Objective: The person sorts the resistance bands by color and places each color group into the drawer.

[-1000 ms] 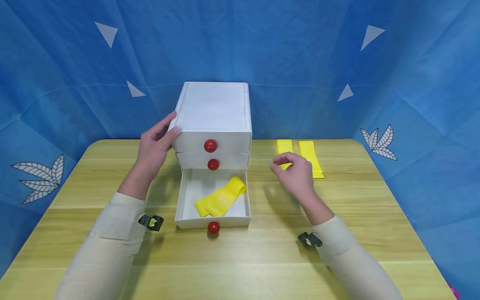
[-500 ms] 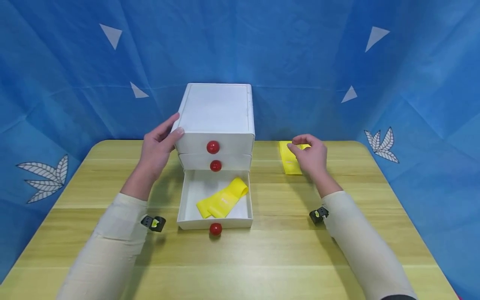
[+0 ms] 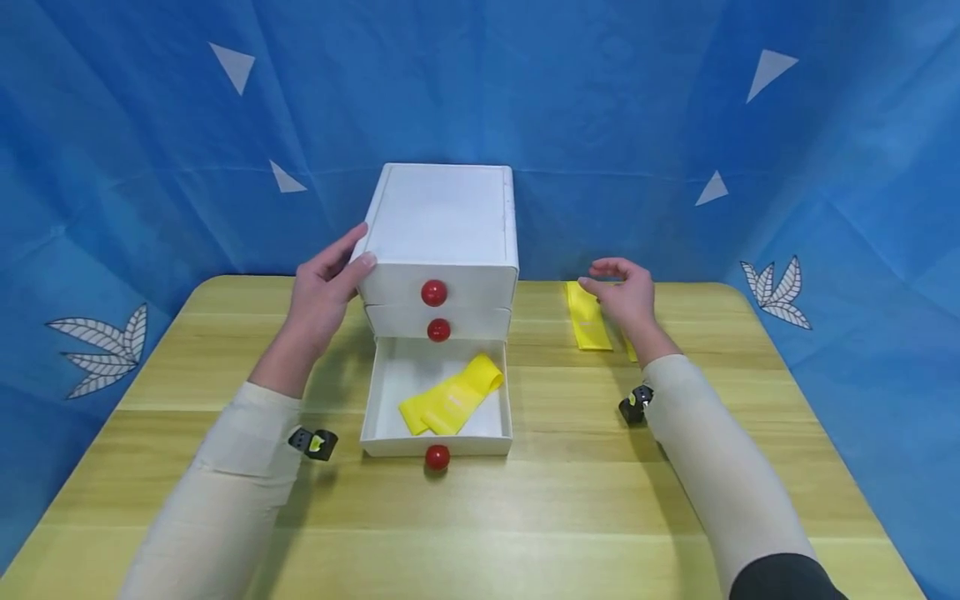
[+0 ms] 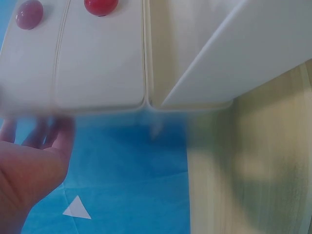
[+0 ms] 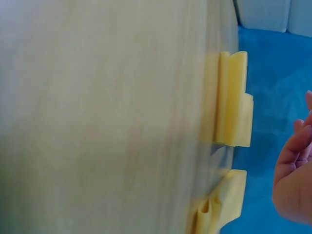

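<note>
A white drawer cabinet (image 3: pixel 444 215) with red ball knobs has its bottom drawer (image 3: pixel 474 447) pulled out. Inside that drawer lies a folded yellow loop band (image 3: pixel 456 398). My left hand (image 3: pixel 318 302) rests against the cabinet's upper left side, thumb at the front top corner. Over at the right, my right hand (image 3: pixel 628 298) hovers above two more flat yellow bands, fingers loosely bent and holding nothing. The nearer-left band (image 3: pixel 589 323) shows well; most of the other band (image 3: pixel 632 352) is hidden beneath the hand. In the right wrist view, the hand (image 5: pixel 295 180) appears apart from the bands (image 5: pixel 236 100).
The wooden table (image 3: pixel 480 533) extends around the cabinet. A blue cloth backdrop (image 3: pixel 600 100) with white triangles and leaf prints hangs behind and at both sides. Both wrists carry small black devices (image 3: pixel 636 405).
My right hand has moved right and back over the two yellow bands, then stayed about there with its fingers spreading slightly. My left hand remains against the cabinet; the head view has shifted slightly.
</note>
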The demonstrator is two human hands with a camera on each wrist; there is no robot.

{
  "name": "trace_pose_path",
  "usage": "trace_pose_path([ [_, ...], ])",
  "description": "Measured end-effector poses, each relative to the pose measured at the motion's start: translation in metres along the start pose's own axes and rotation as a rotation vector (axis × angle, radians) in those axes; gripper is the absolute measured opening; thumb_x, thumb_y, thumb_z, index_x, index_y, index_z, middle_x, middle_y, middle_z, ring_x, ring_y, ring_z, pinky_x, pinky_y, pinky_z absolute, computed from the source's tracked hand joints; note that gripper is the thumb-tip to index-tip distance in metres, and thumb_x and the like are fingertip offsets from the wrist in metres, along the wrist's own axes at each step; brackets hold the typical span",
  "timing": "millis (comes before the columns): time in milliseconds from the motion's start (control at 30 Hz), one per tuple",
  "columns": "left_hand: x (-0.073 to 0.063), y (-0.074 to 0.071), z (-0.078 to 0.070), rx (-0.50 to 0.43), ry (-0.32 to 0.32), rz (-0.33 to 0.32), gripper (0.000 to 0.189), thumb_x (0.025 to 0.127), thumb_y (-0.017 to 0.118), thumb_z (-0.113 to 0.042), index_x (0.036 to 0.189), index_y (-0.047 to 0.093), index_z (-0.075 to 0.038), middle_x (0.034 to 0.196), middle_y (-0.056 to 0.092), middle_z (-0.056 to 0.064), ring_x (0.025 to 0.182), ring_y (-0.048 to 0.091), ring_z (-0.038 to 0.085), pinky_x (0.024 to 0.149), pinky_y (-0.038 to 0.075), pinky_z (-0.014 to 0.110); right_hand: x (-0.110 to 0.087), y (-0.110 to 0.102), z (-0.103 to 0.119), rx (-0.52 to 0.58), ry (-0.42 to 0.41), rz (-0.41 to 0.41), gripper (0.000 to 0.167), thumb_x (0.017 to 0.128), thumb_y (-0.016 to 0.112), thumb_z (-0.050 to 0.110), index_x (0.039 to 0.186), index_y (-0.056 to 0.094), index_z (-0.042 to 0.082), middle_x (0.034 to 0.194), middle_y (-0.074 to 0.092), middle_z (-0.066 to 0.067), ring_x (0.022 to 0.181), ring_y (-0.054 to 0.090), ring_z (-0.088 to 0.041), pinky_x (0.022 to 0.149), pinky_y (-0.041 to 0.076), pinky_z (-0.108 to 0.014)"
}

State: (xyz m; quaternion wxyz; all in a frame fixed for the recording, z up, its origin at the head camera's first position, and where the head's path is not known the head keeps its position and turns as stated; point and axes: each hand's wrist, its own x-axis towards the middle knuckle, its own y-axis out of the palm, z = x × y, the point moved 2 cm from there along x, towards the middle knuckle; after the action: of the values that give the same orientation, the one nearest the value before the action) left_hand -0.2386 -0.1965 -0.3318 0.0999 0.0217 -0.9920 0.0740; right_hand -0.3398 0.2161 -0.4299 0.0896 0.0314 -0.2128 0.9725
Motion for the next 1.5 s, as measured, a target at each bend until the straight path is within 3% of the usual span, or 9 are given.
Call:
trace_pose_path([
  [500, -0.002, 0.001, 0.001, 0.025, -0.009, -0.007, 0.052, 0.099, 0.064, -0.035, 0.149, 0.050, -0.029, 0.153, 0.043, 0.000, 0.135, 0.045, 0.023, 0.106, 0.042, 0.048, 0.016, 0.005, -0.019, -0.044, 0.110, 0.118, 0.049, 0.093, 0.074, 0.019, 0.139, 0.059, 0.008, 0.134, 0.060, -0.009, 0.113, 0.060, -0.029, 0.089, 0.054, -0.041],
  [733, -0.001, 0.002, 0.003, 0.019, -0.001, -0.009, 0.052, 0.099, 0.064, -0.034, 0.149, 0.050, -0.028, 0.153, 0.044, 0.001, 0.134, 0.046, 0.023, 0.106, 0.042, 0.048, 0.019, 0.007, -0.027, -0.142, 0.109, 0.134, 0.048, 0.096, 0.070, 0.016, 0.141, 0.057, 0.008, 0.141, 0.055, -0.010, 0.132, 0.045, -0.031, 0.096, 0.050, -0.044],
  [900, -0.002, 0.004, 0.004, 0.030, -0.013, -0.005, 0.053, 0.099, 0.064, -0.035, 0.149, 0.050, -0.029, 0.154, 0.043, 0.000, 0.136, 0.044, 0.023, 0.106, 0.041, 0.048, 0.020, 0.006, -0.033, -0.214, 0.097, 0.137, 0.043, 0.097, 0.068, 0.014, 0.138, 0.059, 0.005, 0.139, 0.056, -0.014, 0.130, 0.047, -0.035, 0.105, 0.042, -0.047],
  [1133, -0.001, 0.006, 0.004, 0.036, -0.015, 0.002, 0.053, 0.099, 0.064, -0.036, 0.149, 0.049, -0.030, 0.154, 0.042, -0.001, 0.137, 0.043, 0.023, 0.106, 0.041, 0.048, 0.018, 0.004, -0.035, -0.303, 0.044, 0.142, 0.034, 0.097, 0.065, 0.015, 0.129, 0.066, 0.003, 0.129, 0.059, -0.018, 0.119, 0.051, -0.037, 0.101, 0.043, -0.050],
  [1300, 0.000, 0.007, 0.005, 0.029, -0.001, 0.003, 0.053, 0.099, 0.064, -0.036, 0.149, 0.050, -0.029, 0.154, 0.042, 0.000, 0.136, 0.043, 0.023, 0.107, 0.040, 0.049, 0.016, 0.004, -0.035, -0.309, 0.046, 0.157, 0.028, 0.098, 0.065, 0.017, 0.123, 0.067, 0.005, 0.129, 0.058, -0.017, 0.115, 0.051, -0.037, 0.098, 0.045, -0.050],
  [1500, 0.001, 0.008, 0.005, 0.017, 0.005, 0.006, 0.053, 0.099, 0.064, -0.035, 0.149, 0.050, -0.028, 0.154, 0.043, 0.001, 0.136, 0.044, 0.024, 0.106, 0.041, 0.048, 0.013, 0.001, -0.033, -0.252, 0.025, 0.108, 0.023, 0.097, 0.067, 0.016, 0.118, 0.065, 0.006, 0.119, 0.057, -0.015, 0.108, 0.050, -0.034, 0.092, 0.047, -0.047],
])
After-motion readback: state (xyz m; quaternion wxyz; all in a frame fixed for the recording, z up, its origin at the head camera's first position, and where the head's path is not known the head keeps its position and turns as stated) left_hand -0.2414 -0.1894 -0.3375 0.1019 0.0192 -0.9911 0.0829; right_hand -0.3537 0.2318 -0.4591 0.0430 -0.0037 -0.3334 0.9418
